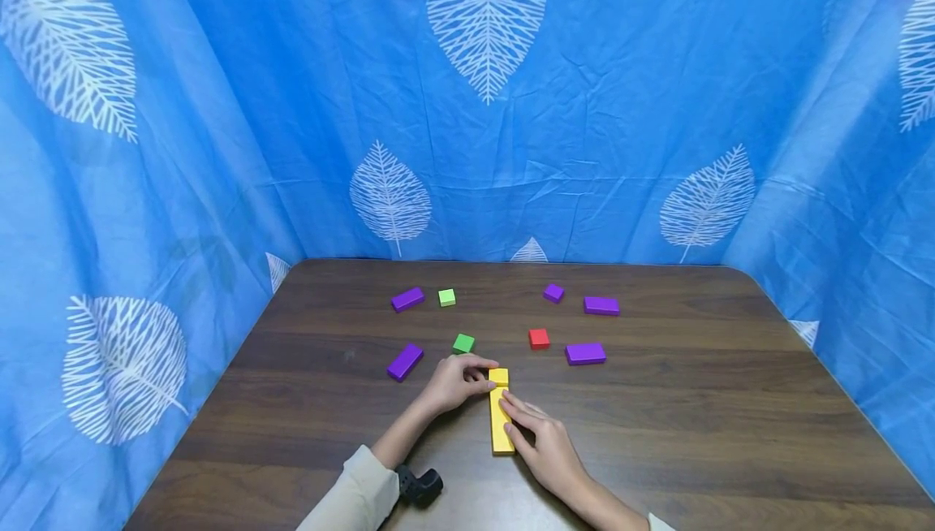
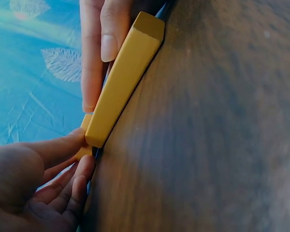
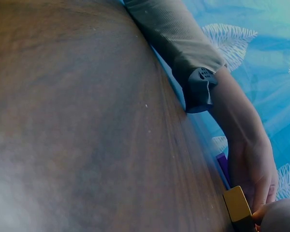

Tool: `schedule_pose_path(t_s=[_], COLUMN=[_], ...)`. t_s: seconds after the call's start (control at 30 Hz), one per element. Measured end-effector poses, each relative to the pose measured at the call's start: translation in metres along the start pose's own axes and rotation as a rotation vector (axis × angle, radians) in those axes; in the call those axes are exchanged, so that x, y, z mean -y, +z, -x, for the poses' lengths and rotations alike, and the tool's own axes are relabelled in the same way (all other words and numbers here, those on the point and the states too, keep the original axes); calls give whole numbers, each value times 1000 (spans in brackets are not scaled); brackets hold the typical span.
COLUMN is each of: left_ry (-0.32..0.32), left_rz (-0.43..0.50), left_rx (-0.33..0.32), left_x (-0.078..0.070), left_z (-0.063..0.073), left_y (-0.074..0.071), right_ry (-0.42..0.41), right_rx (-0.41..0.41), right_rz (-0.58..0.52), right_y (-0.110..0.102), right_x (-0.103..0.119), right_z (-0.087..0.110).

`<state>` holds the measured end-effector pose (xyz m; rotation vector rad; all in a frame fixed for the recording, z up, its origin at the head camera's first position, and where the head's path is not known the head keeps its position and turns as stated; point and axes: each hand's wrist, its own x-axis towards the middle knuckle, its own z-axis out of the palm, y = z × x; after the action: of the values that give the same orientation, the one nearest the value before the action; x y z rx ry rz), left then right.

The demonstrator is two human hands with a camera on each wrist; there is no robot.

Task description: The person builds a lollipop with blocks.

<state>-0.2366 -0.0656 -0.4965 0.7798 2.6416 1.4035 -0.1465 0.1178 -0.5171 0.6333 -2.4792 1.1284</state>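
Observation:
A long yellow block (image 1: 500,425) lies on the table, pointing away from me, with a small yellow block (image 1: 500,374) at its far end. My left hand (image 1: 450,385) pinches the small block from the left between thumb and forefinger. In the left wrist view its thumb reaches the joint of the two blocks. On the other side, my right hand (image 1: 546,443) rests its extended fingertips and thumb against the long block's right side. The right wrist view catches only the near end of the long block (image 3: 237,203), beside the left hand.
Purple blocks (image 1: 405,362) lie at left, with more purple blocks (image 1: 585,354) at right. A green cube (image 1: 463,343), a light green cube (image 1: 447,297) and a red cube (image 1: 539,339) lie beyond my hands. Blue leaf-print curtains (image 1: 482,149) surround the wooden table (image 1: 694,401).

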Motion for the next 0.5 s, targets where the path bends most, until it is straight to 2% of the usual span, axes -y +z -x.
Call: schedule_pose_path(t_s=[0.27, 0.5], left_ry=[-12, -15], left_rz=[28, 37], left_rx=[12, 45], left_x=[3, 5], left_z=[-1, 0], left_y=[0, -2], right_ry=[4, -31], right_rx=[8, -2], right_rz=[-8, 14], right_y=[0, 0], right_x=[1, 0], right_z=[-1, 0])
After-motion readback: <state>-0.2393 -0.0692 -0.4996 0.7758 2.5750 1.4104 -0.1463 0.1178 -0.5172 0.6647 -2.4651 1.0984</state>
